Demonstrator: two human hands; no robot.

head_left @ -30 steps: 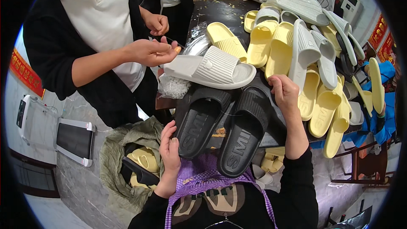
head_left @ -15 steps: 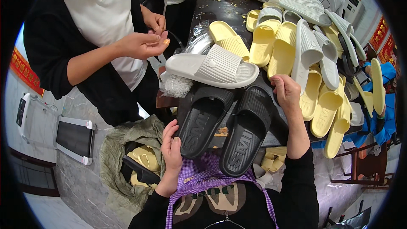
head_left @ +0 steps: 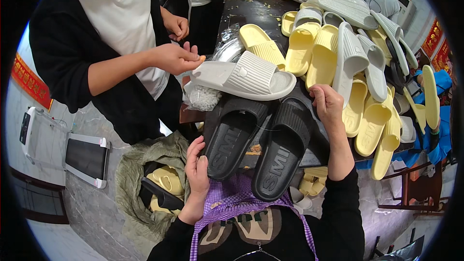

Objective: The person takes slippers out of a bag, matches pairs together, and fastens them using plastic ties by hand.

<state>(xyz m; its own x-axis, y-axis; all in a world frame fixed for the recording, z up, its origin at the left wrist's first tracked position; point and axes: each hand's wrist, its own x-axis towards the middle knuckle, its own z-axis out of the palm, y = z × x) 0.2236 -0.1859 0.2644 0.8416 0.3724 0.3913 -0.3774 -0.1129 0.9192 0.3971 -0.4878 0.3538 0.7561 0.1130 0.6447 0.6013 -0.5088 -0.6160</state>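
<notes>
Two black slides lie side by side in front of me at the table's near edge, the left slide (head_left: 231, 140) and the right slide (head_left: 279, 152). A thin clear strand runs between their straps. My left hand (head_left: 197, 169) is against the outer edge of the left slide, fingers extended and not wrapped round it. Beside the strap of the right slide, my right hand (head_left: 327, 101) is closed with its fingers curled; whatever it may pinch is hidden. A light grey slide (head_left: 246, 77) lies across the far ends of the black pair.
A co-worker's hand (head_left: 179, 59) is by the grey slide's left end. Yellow slides (head_left: 321, 58) and grey slides (head_left: 350, 58) crowd the table's right side. A bag of white bits (head_left: 203, 97) sits left. A green sack (head_left: 128, 188) holding slides stands on the floor.
The co-worker's hands have parted, one reaching right to the grey slide's end. A person in the far background has shifted. My hands and the black slides look almost unmoved.
</notes>
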